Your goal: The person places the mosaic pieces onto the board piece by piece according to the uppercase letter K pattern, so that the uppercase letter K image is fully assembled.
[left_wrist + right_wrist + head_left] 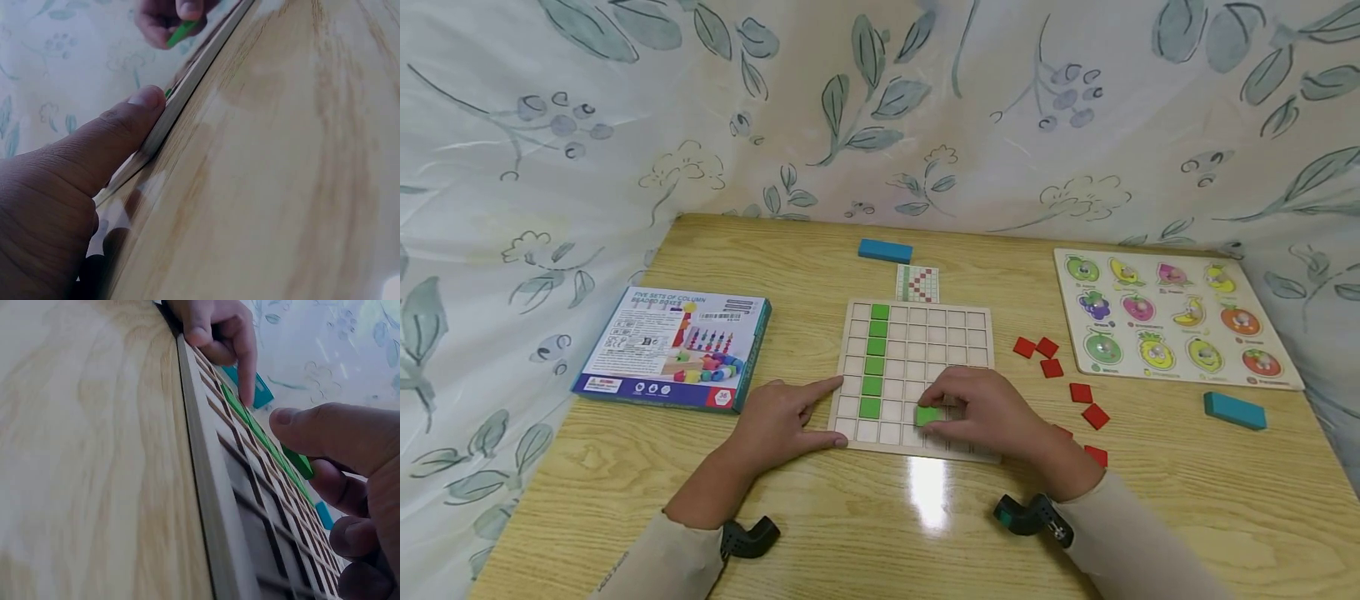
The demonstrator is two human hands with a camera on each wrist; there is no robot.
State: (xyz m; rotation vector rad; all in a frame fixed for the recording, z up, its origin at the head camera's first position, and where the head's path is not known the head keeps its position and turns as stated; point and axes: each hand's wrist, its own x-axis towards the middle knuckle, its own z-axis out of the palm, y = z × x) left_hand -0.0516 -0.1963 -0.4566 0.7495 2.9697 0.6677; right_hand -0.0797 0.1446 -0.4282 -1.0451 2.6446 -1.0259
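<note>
A wooden grid board (pixel 914 304) lies on the table with a column of several green square tiles (pixel 874 366) set in its second column from the left. My right hand (pixel 981 408) pinches one more green tile (pixel 927 415) between thumb and fingers over the lower middle of the grid. In the right wrist view that tile (pixel 297 462) is tilted, above the board's surface. My left hand (pixel 778 421) touches the board's left edge with the index finger and thumb extended. The left thumb (pixel 134 112) rests against the frame in the left wrist view.
Several red tiles (pixel 1052 367) lie loose right of the board. Behind it sit a small pattern card (pixel 917 284) and a blue block (pixel 885 250). A boxed bead set (pixel 673 348) is at left; a fruit puzzle board (pixel 1172 317) and another blue block (pixel 1235 411) are at right.
</note>
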